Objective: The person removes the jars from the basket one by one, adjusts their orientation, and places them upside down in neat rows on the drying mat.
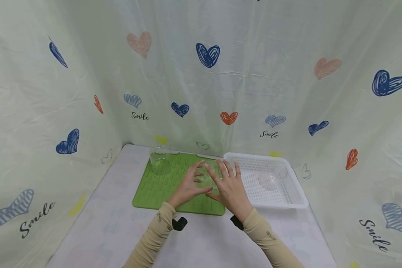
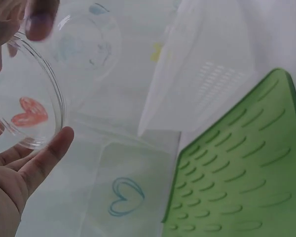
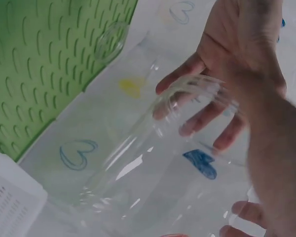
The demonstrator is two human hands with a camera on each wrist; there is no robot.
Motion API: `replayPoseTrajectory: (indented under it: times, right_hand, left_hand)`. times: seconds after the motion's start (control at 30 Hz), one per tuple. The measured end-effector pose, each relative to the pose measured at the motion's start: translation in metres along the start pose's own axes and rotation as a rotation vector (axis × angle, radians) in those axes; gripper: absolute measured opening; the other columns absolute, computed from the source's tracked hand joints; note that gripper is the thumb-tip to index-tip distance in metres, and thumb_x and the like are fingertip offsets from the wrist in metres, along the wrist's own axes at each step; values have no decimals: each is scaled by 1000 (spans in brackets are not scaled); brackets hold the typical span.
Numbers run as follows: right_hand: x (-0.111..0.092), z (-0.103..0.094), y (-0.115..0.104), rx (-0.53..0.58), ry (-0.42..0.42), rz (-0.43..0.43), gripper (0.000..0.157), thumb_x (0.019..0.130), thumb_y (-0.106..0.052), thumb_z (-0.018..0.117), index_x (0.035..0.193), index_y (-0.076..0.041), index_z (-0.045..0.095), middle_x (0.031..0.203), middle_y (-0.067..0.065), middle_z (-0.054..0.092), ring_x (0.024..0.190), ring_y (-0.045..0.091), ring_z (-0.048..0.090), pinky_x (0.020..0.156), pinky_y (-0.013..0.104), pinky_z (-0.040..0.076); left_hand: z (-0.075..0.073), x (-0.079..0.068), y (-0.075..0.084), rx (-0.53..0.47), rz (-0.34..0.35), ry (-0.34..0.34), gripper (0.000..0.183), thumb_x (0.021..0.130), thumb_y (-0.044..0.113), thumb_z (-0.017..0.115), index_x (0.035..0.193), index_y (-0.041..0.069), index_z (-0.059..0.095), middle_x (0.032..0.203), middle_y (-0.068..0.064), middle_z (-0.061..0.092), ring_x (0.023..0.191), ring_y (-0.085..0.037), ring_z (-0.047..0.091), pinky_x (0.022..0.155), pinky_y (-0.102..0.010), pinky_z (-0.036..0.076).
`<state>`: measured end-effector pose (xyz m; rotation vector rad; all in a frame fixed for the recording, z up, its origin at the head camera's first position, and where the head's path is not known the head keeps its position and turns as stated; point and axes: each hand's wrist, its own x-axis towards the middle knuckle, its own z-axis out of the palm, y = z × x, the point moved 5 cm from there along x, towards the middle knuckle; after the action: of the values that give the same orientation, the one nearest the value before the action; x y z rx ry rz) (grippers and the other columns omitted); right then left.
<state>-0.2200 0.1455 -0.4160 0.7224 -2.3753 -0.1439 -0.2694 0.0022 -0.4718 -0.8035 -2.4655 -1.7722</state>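
A see-through jar (image 1: pixel 208 178) with a ringed rim is held between both hands over the green mat (image 1: pixel 174 203). The left hand (image 1: pixel 189 186) curves its fingers and thumb round the left side of the jar, at its rim in the left wrist view. From the other side the right hand (image 1: pixel 230 187) holds it, fingers spread and bent. The jar's body (image 3: pixel 143 173) is tilted in the right wrist view and bears nothing visible inside. On the mat's back left part stands another clear container (image 1: pixel 161 163).
To the right of the mat sits a white perforated plastic basket (image 1: pixel 256 204) with a clear container (image 1: pixel 269 178) in it. A pale curtain (image 1: pixel 174 74) printed with hearts encloses the white table (image 1: pixel 194 242) at the back and both sides.
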Motion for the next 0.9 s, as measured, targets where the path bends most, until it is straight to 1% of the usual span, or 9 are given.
replayPoseTrajectory:
  times: [0.13, 0.27, 0.33, 0.43, 0.53, 0.57, 0.67, 0.77, 0.9]
  right_hand:
    - [-6, 0, 11, 129, -2, 49, 98, 75, -77, 58, 152, -23, 31, 153, 22, 31, 139, 44, 31, 109, 66, 27]
    - [-11, 4, 24, 386, 10, 184, 87, 88, -75, 36, 153, -18, 26, 156, 24, 23, 142, 47, 22, 108, 69, 25]
    - [-14, 8, 33, 536, 13, 285, 82, 93, -69, 34, 155, -17, 21, 158, 22, 18, 144, 46, 18, 109, 70, 21]
    - [-20, 14, 48, 727, 31, 439, 68, 100, -49, 41, 156, -19, 15, 161, 16, 12, 147, 40, 12, 111, 69, 16]
    - [-25, 21, 63, 929, 29, 576, 60, 104, -34, 37, 156, -22, 10, 162, 11, 10, 148, 36, 12, 114, 65, 18]
    - [-26, 24, 68, 1006, 16, 628, 58, 105, -34, 34, 156, -23, 9, 162, 10, 9, 148, 36, 13, 114, 64, 20]
    - [-31, 38, 77, 1296, -49, 790, 59, 105, -45, 24, 156, -25, 4, 161, 14, 7, 147, 39, 15, 114, 63, 23]
    - [-35, 50, 79, 1566, -132, 938, 68, 101, -58, 20, 156, -25, -2, 161, 20, 1, 146, 44, 10, 114, 64, 21]
    - [-38, 60, 75, 1847, -217, 1027, 79, 96, -68, 21, 155, -24, -7, 159, 25, -6, 146, 48, 4, 114, 65, 17]
  left_hand:
    - [-5, 1, -1, -16, 3, 11, 96, 78, 33, 80, 153, 26, 20, 147, -15, 36, 119, -40, 54, 87, -42, 56]
    - [-8, 2, -2, -11, -21, 16, 97, 78, 34, 81, 153, 31, 20, 147, -10, 36, 119, -36, 55, 87, -41, 56]
    - [-9, 2, -1, -6, -29, 21, 99, 76, 37, 82, 153, 30, 20, 146, -7, 37, 118, -33, 56, 86, -41, 56]
    - [-9, 2, -1, -3, -44, 21, 101, 74, 41, 82, 153, 26, 21, 146, -4, 38, 118, -33, 56, 88, -43, 55]
    - [-9, 1, -1, -2, -49, 22, 100, 73, 43, 82, 152, 30, 21, 146, -7, 38, 119, -35, 56, 90, -44, 54]
    - [-9, 1, -1, -4, -49, 22, 100, 74, 41, 82, 152, 32, 21, 146, -9, 37, 119, -35, 55, 90, -45, 54]
    - [-9, 0, -2, -9, -51, 25, 98, 75, 35, 83, 150, 40, 20, 147, -10, 37, 118, -34, 56, 89, -44, 54]
    - [-10, 0, -1, -6, -49, 27, 98, 76, 30, 83, 150, 40, 20, 146, -8, 37, 118, -36, 55, 89, -45, 54]
    - [-10, 0, -1, 15, -48, 23, 97, 76, 32, 82, 150, 41, 20, 145, -5, 38, 119, -36, 55, 90, -45, 53]
